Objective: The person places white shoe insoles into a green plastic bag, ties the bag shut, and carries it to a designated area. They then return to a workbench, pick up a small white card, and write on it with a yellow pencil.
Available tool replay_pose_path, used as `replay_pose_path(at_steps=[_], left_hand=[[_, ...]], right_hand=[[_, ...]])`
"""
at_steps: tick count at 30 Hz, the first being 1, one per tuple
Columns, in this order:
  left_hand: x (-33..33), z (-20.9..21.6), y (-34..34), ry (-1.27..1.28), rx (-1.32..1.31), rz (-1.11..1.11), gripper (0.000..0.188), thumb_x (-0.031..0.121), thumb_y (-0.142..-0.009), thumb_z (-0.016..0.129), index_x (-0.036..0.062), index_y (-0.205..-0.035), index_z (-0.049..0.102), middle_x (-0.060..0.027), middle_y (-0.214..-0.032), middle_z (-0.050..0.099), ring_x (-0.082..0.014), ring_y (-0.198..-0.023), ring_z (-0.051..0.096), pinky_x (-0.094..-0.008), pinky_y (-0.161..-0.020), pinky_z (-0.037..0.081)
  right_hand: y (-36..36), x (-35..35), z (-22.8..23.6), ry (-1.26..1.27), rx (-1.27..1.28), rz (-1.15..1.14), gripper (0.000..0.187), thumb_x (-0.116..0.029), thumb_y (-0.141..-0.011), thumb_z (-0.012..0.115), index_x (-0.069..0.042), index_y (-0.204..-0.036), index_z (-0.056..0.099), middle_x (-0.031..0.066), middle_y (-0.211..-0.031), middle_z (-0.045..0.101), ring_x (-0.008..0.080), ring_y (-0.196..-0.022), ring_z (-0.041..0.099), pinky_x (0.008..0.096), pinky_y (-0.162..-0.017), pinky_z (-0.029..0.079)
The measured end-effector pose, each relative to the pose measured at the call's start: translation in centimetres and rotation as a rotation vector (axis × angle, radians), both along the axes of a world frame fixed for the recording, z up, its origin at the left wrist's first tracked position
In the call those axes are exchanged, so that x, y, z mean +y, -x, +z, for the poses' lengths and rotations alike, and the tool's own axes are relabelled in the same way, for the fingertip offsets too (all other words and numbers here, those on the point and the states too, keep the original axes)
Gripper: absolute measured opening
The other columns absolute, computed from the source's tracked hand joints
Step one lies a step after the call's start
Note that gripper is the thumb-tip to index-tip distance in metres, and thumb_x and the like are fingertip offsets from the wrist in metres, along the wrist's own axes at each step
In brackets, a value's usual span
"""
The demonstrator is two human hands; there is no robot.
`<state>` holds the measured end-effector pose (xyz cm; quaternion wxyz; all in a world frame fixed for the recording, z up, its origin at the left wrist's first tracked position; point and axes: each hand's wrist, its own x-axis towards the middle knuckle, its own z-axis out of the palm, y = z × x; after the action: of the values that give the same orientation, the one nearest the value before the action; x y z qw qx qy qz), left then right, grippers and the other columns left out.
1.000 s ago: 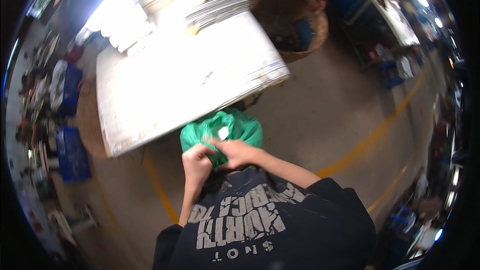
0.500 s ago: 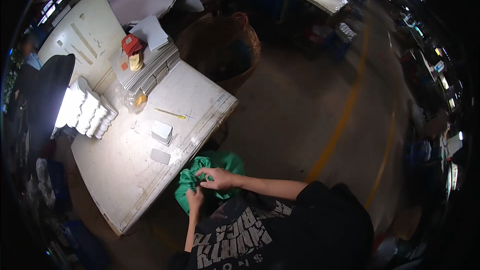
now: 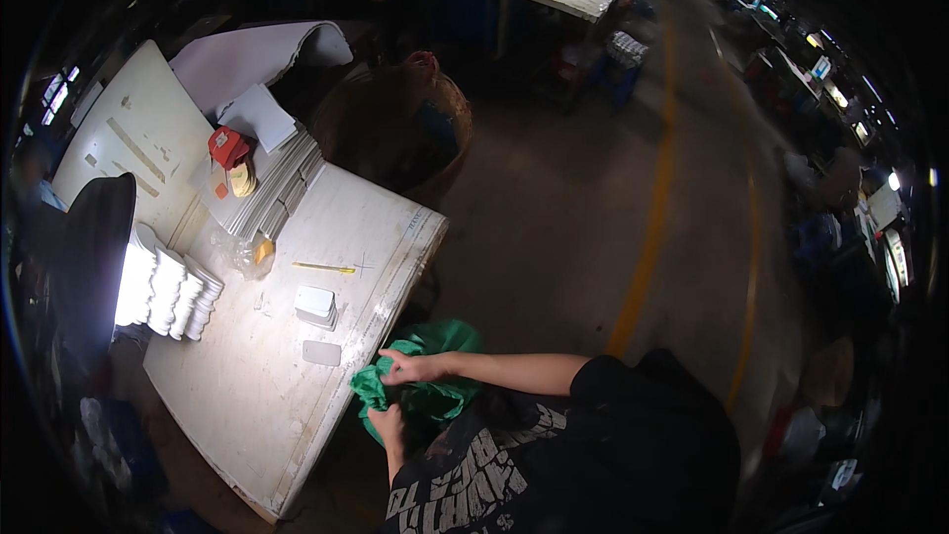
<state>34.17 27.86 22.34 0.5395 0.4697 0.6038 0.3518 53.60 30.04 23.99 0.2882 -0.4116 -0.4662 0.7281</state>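
Note:
A green plastic sack (image 3: 455, 338) with a crumpled, bunched mouth lies beside the near right edge of the white worktable (image 3: 227, 415). My right hand (image 3: 415, 367) is closed on the gathered mouth of the sack, close to the table edge. Just below it, my left hand (image 3: 388, 423) grips the same bunched material from the near side. The fingertips of both hands are partly hidden by the folds. On the tabletop nearest my hands are a single grey card-like piece (image 3: 321, 353) and a small stack of white pieces (image 3: 315, 305).
A yellow pen-like tool (image 3: 324, 267) lies farther back on the table. Behind it are stacked sheets (image 3: 282, 188), a red tape dispenser (image 3: 227, 146) and white scalloped stacks (image 3: 168, 287) under a dark lamp shade (image 3: 94, 247). A large wicker basket (image 3: 460, 124) stands beyond the table.
The view has shifted, so the table sits lower and more to the left. Both hands keep hold of the sack; its gathered mouth now looks smaller and closer to the table edge.

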Motion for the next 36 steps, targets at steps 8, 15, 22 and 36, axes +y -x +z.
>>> replay_pose_path(at_steps=[8, 15, 22, 36], left_hand=[[1.8, 2.3, 2.8, 0.025, -0.158, -0.072, 0.012, 0.013, -0.097, 0.069, 0.0014, -0.100, 0.069, 0.0057, -0.071, 0.054, -0.0038, -0.059, 0.045, -0.0231, -0.053, 0.033], [1.5, 2.4, 3.2, 0.149, -0.143, -0.293, 0.033, 0.010, -0.104, 0.044, 0.0000, -0.131, 0.061, 0.0009, -0.072, 0.057, -0.0065, -0.063, 0.047, -0.0225, -0.057, 0.034], [0.9, 1.1, 2.5, 0.094, -0.228, -0.189, 0.024, 0.017, -0.107, 0.045, 0.0017, -0.110, 0.062, -0.0006, -0.076, 0.059, -0.0080, -0.064, 0.050, -0.0252, -0.057, 0.037], [2.5, -1.0, 5.8, -0.120, 0.316, -0.541, 0.033, 0.027, -0.102, 0.059, 0.0002, -0.121, 0.060, -0.0216, -0.100, 0.069, -0.0308, -0.089, 0.066, -0.0399, -0.083, 0.051]], right_hand=[[-3.4, -2.3, 0.3, -0.469, -0.823, 0.232, 0.057, -0.024, -0.087, 0.068, -0.010, -0.140, 0.053, 0.0112, -0.136, 0.060, 0.0349, -0.130, 0.053, 0.0413, -0.111, 0.043], [-1.0, 0.6, -0.5, -0.011, 0.259, -0.694, 0.023, -0.009, -0.104, 0.042, -0.009, -0.123, 0.056, 0.0054, -0.083, 0.066, 0.0116, -0.079, 0.064, 0.0290, -0.071, 0.053], [4.5, 0.2, -3.9, -0.201, -0.512, -0.192, 0.029, -0.025, -0.095, 0.056, -0.008, -0.115, 0.069, 0.0145, -0.099, 0.073, 0.0298, -0.087, 0.070, 0.0412, -0.079, 0.055], [5.0, -1.0, -4.0, -0.294, -0.622, 0.007, 0.039, -0.021, -0.088, 0.056, 0.000, -0.120, 0.064, 0.0218, -0.091, 0.074, 0.0359, -0.089, 0.073, 0.0422, -0.078, 0.056]])
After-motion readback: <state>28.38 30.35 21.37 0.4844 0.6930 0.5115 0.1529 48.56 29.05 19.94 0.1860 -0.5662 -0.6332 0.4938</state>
